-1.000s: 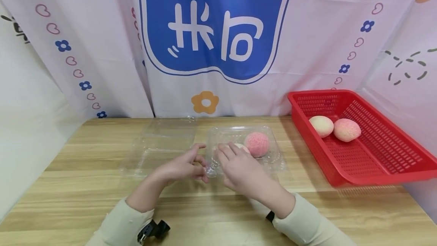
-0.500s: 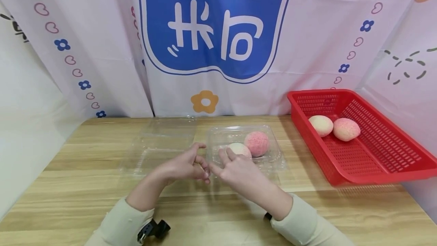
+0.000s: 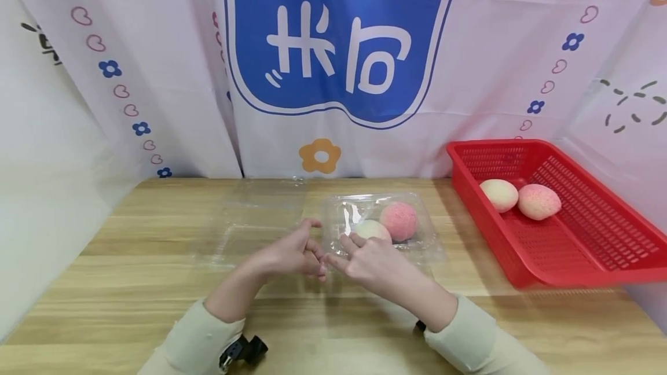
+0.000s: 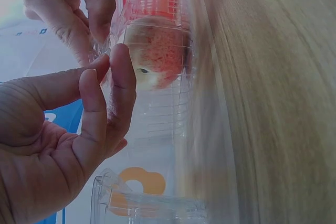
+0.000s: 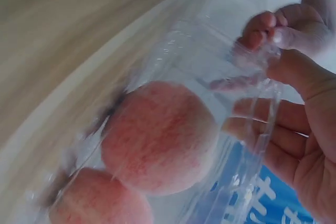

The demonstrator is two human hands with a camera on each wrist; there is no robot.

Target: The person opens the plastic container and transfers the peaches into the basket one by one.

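A clear plastic box (image 3: 428, 235) stands closed on the table in the head view, with a white-and-pink peach-shaped ball (image 3: 372, 229) and a pink one (image 3: 399, 221) inside. At its front left corner, my left hand (image 3: 292, 252) has curled fingers, and its thumb and a finger meet at the clear rim. My right hand (image 3: 377, 264) lies over the front of the lid. Its thumb is by the same corner, while its other fingers press on the lid. Through the plastic, the right wrist view shows both balls; the near ball (image 5: 160, 137) is reddish.
A red plastic basket (image 3: 482, 224) on the right holds a cream ball (image 3: 499, 195) and a pink-and-cream ball (image 3: 539, 201). Another clear plastic box (image 3: 245, 247) lies opened out to the left on the wooden table (image 3: 130, 282). Behind hangs a printed cloth (image 3: 260, 138).
My right hand has drawn back from over the white ball toward the front left corner, its fingers spreading on the lid. My left hand stays at that corner. The head view has shifted slightly.
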